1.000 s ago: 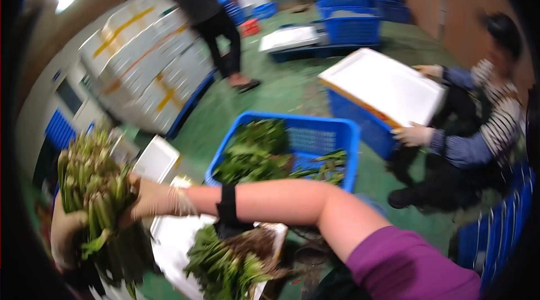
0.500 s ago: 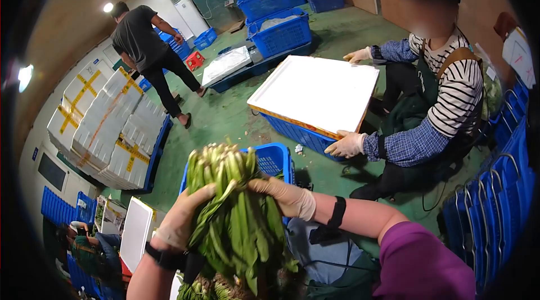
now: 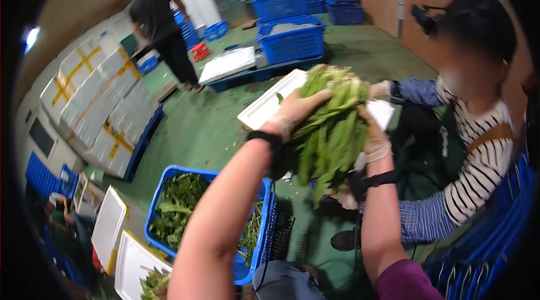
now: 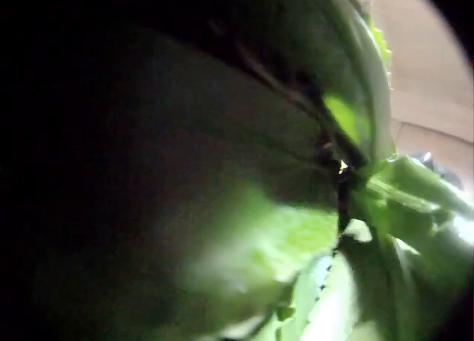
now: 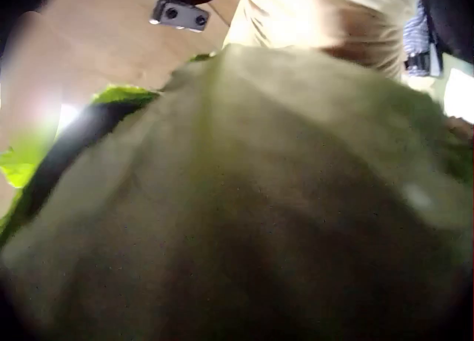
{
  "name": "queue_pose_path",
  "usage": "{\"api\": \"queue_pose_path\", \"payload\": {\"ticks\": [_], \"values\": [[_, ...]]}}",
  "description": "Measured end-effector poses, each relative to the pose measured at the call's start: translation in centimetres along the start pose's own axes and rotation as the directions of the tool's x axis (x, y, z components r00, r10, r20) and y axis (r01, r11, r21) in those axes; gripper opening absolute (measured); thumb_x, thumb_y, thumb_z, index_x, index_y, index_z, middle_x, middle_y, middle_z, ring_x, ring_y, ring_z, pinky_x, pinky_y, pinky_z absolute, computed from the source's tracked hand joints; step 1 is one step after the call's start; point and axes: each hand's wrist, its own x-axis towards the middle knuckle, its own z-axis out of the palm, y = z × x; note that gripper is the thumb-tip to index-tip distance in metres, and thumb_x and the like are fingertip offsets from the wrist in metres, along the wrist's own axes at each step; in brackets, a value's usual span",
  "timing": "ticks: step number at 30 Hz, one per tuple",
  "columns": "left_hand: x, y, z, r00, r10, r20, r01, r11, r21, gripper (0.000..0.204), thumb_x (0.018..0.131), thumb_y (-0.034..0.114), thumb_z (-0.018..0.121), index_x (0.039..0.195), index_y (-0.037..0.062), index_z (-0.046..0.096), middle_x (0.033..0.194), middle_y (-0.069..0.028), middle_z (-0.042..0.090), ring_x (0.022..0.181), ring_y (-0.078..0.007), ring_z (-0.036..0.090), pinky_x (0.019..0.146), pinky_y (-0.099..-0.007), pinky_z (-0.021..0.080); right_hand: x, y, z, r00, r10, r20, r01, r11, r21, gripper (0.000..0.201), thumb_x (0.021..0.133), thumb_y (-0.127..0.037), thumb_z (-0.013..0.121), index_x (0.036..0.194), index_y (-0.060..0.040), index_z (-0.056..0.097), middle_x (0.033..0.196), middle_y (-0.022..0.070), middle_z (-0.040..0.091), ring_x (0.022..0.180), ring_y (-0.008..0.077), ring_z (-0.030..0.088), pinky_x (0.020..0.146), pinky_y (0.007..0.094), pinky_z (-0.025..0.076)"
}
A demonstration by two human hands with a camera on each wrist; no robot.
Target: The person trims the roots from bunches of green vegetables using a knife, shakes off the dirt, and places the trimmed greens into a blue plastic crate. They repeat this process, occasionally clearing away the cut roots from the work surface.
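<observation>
Both my gloved hands hold a big bunch of leafy greens (image 3: 333, 131) out in front of me, pale cut stem ends up and long leaves hanging down. My left hand (image 3: 298, 110) grips its left side, and my right hand (image 3: 376, 134) holds the right side. Behind the bunch, partly hidden by it, lies a white foam board (image 3: 267, 100). A seated person's gloved hand (image 3: 380, 89) is close behind the stems. Leaves (image 4: 289, 237) fill much of the left wrist view, and one broad leaf (image 5: 244, 178) covers most of the right wrist view.
A blue basket (image 3: 163, 187) with greens stands below my left arm, next to white foam boxes (image 3: 121, 272). The seated person (image 3: 481, 148) in a striped top is close on the right. Stacked foam boxes (image 3: 93, 108), blue crates (image 3: 289, 38) and a standing person (image 3: 163, 24) are farther off.
Both hands have carried the bunch from the far left across to the right, over the foam board by the seated person. That person's lower hand has shifted from the board's edge to below the bunch.
</observation>
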Motion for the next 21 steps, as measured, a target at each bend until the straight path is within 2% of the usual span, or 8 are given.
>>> {"api": "queue_pose_path", "payload": {"ticks": [4,8,10,16,18,19,20,21], "values": [[4.7,-5.3,-0.1,0.937,-0.029,-0.347,0.227,0.806,0.547,0.128,0.078,0.088,0.053,0.161,0.0024,0.007,0.157,-0.0362,0.026,0.151,-0.051,0.013,0.12,-0.0623,0.006,4.5,-0.3,-7.5,0.963,0.159,0.22,-0.189,0.974,0.124,0.046,0.096,-0.026,0.068,0.135,-0.0045,0.059,0.13,0.0133,0.065,0.119,0.0285,0.063,0.105,0.0447,0.05],[2.6,-7.9,-1.9,0.929,0.229,-0.292,0.029,0.74,0.672,0.105,0.09,0.072,0.054,0.156,-0.0033,0.023,0.154,-0.0344,0.034,0.15,-0.0507,0.018,0.12,-0.0612,0.011,6.5,4.4,-15.3,0.979,0.184,-0.083,-0.18,0.982,0.056,0.042,0.094,-0.029,0.07,0.128,-0.0058,0.064,0.119,0.0109,0.071,0.107,0.0265,0.068,0.097,0.0411,0.055],[0.1,-10.0,-3.2,0.882,0.374,-0.286,-0.125,0.772,0.623,0.074,0.097,0.052,0.059,0.14,-0.0075,0.047,0.136,-0.0306,0.056,0.133,-0.0439,0.048,0.111,-0.0497,0.036,6.7,4.7,-15.5,0.95,0.28,-0.14,-0.28,0.96,0.019,0.038,0.094,-0.029,0.07,0.124,-0.0061,0.067,0.113,0.0107,0.073,0.103,0.0254,0.069,0.093,0.0391,0.056],[-20.3,-5.1,-4.7,0.979,0.054,-0.196,0.059,0.846,0.53,0.037,0.099,0.026,0.066,0.125,0.0002,0.065,0.115,-0.0139,0.071,0.108,-0.0186,0.066,0.096,-0.0328,0.051,8.5,5.3,-16.7,0.959,0.005,-0.284,-0.087,0.956,-0.279,0.043,0.095,-0.028,0.069,0.128,-0.0008,0.062,0.113,0.0099,0.069,0.093,0.023,0.068,0.079,0.0351,0.056],[-28.9,-3.1,-4.7,0.959,-0.035,-0.28,0.187,0.821,0.539,0.037,0.097,0.021,0.069,0.128,0.0019,0.064,0.116,-0.0107,0.071,0.106,-0.0162,0.067,0.095,-0.0328,0.052,9.2,5.6,-17.6,0.866,-0.26,-0.426,-0.048,0.805,-0.591,0.055,0.091,-0.035,0.072,0.128,0.003,0.061,0.116,0.0147,0.069,0.1,0.0283,0.068,0.086,0.0397,0.055],[-33.3,-0.5,-3.5,0.878,-0.283,-0.387,0.417,0.848,0.326,0.039,0.096,0.016,0.069,0.132,0.0022,0.061,0.118,-0.0093,0.071,0.109,-0.016,0.066,0.096,-0.033,0.052,11.3,6.3,-21.7,0.775,-0.465,-0.428,-0.083,0.597,-0.798,0.063,0.088,-0.039,0.073,0.131,0.005,0.058,0.12,0.0193,0.067,0.106,0.0331,0.066,0.092,0.0422,0.052],[-37.9,0.2,-3.3,0.903,-0.205,-0.377,0.347,0.865,0.362,0.042,0.096,0.013,0.069,0.135,0.0007,0.059,0.118,-0.008,0.071,0.111,-0.0153,0.065,0.098,-0.0327,0.051,13.2,7.5,-24.6,0.679,-0.647,-0.346,-0.157,0.333,-0.93,0.072,0.084,-0.042,0.075,0.134,0.0069,0.055,0.124,0.0238,0.066,0.113,0.0379,0.064,0.098,0.0447,0.05],[-42.2,2.0,-2.0,0.86,-0.239,-0.45,0.396,0.87,0.294,0.041,0.096,0.011,0.067,0.135,-0.0013,0.059,0.118,-0.0089,0.071,0.113,-0.0144,0.063,0.099,-0.0324,0.05,9.3,5.7,-18.4,0.764,-0.57,-0.303,-0.295,0.109,-0.949,0.087,0.08,-0.046,0.076,0.142,0.008,0.047,0.133,0.031,0.059,0.126,0.0431,0.055,0.108,0.0454,0.042]]}}
